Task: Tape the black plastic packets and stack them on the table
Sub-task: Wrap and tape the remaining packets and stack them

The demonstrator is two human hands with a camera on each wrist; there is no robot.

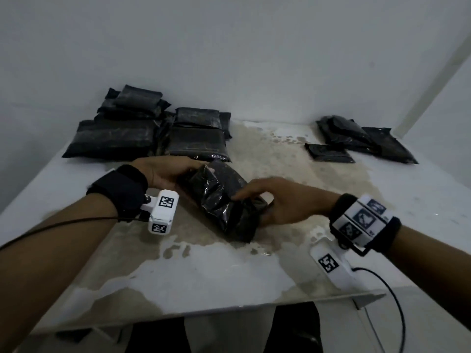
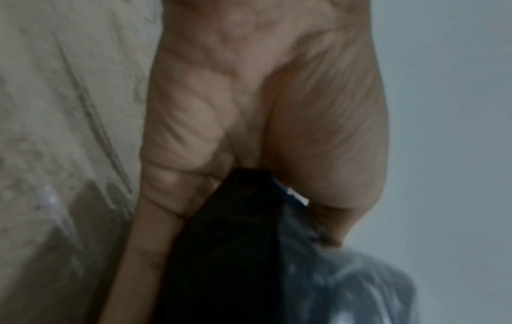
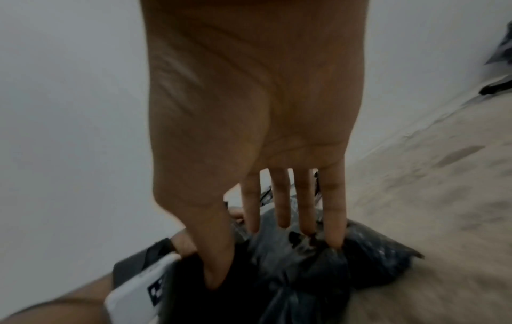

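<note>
one crinkled glossy black plastic packet [image 1: 224,200] at centre frame: left hand [image 1: 163,174] grips its end, right hand [image 1: 277,202] clamps thumb and straight fingers on it.

Showing glossy black on packet [image 1: 224,200] w/ pale glints; same black on left pile [image 1: 142,128] & right pile [image 1: 362,138]. Wearing white w/ beige-brown stains on table [image 1: 229,276]. Sporting black wrist straps [image 1: 122,189], white cam blocks [image 1: 161,212] w/ b&w square codes. Staying pale grey: wall [image 1: 229,47].
</note>
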